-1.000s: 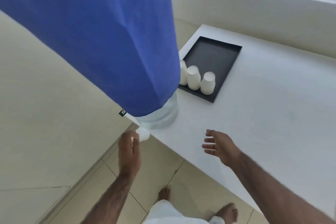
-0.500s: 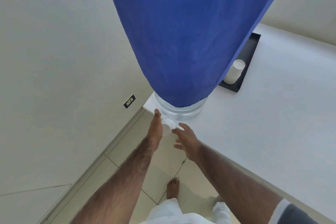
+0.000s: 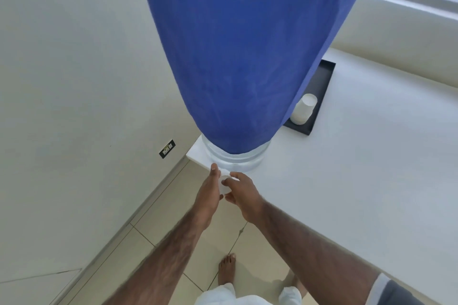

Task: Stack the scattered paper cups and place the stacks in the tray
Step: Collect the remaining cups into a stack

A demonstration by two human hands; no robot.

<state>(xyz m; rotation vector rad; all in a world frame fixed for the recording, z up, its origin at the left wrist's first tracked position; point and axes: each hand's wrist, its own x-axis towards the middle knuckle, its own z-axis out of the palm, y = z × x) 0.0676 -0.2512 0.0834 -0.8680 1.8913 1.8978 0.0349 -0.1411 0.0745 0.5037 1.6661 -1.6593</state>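
Home — tiled floor (image 3: 158,238), white counter (image 3: 359,193)

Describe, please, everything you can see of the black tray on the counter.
The black tray is a flat rectangular tray with a low raised rim, matte and dark, perhaps metal or plastic. It lies flat on the white counter, far from the hands. The blue cover over the water bottle hides most of it, leaving only its right side and near corner in view. An upside-down stack of white paper cups stands inside near that corner.
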